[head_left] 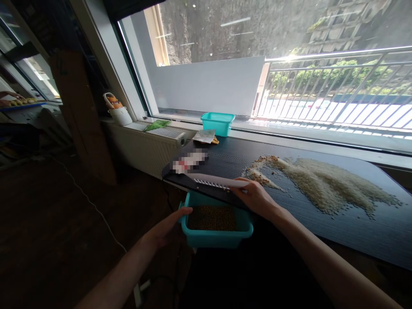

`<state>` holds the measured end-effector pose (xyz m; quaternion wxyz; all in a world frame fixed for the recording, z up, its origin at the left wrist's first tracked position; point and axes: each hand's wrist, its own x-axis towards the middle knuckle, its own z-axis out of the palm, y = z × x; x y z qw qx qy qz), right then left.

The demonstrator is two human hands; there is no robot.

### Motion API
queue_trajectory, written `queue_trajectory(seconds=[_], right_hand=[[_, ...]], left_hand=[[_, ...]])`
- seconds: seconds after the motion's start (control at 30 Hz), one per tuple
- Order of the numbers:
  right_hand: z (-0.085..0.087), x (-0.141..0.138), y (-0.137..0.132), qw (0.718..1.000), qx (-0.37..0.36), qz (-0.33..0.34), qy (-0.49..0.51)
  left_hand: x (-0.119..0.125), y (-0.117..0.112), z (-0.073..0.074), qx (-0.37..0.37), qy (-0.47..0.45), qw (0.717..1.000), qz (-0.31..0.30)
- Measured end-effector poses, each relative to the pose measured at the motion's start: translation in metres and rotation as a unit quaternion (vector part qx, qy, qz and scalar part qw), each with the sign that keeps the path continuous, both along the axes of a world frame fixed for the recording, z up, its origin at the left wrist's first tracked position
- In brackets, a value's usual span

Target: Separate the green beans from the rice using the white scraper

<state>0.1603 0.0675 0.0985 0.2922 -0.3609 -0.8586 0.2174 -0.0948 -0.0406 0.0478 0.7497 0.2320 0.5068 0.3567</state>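
Note:
Below the table's near edge, my left hand (pixel 172 223) grips the left rim of a teal plastic basin (pixel 217 237). A layer of yellow-brown beans or kernels (pixel 210 216) covers the basin's inside. My right hand (pixel 255 197) is closed on the right end of a long, pale, flat strip (pixel 214 179) with a row of teeth along its near side. That strip lies low along the table edge, just above the basin. A few loose kernels show beside its teeth. To the right, a small heap of yellow kernels mixed with pale grains (pixel 262 165) lies on the dark table (pixel 231 150).
A wide spread of pale, rice-like grains (pixel 328 184) covers the table's right part. Another teal basin (pixel 219 124) stands at the window, with a paper packet (pixel 205 136) before it. A blurred-out white item (pixel 189 161) lies at the left corner. A radiator (pixel 148 146) adjoins the table.

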Motion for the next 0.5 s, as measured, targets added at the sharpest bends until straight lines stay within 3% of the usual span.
queue_trajectory(seconds=[0.13, 0.23, 0.37, 0.5], right_hand=[[0.014, 0.001, -0.022, 0.996, -0.049, 0.078, 0.004], [0.021, 0.002, -0.032, 0.994, -0.071, 0.081, 0.023], [0.02, 0.014, -0.039, 0.992, -0.073, -0.031, 0.1], [0.011, 0.06, -0.042, 0.963, -0.058, -0.186, 0.186]], left_hand=[[-0.012, -0.004, 0.007, -0.008, 0.005, 1.0, 0.015], [-0.017, -0.007, 0.009, -0.021, 0.004, 0.999, 0.026], [-0.008, -0.011, 0.005, -0.018, -0.004, 0.999, 0.027], [0.019, -0.01, -0.004, -0.022, -0.024, 0.999, -0.016]])
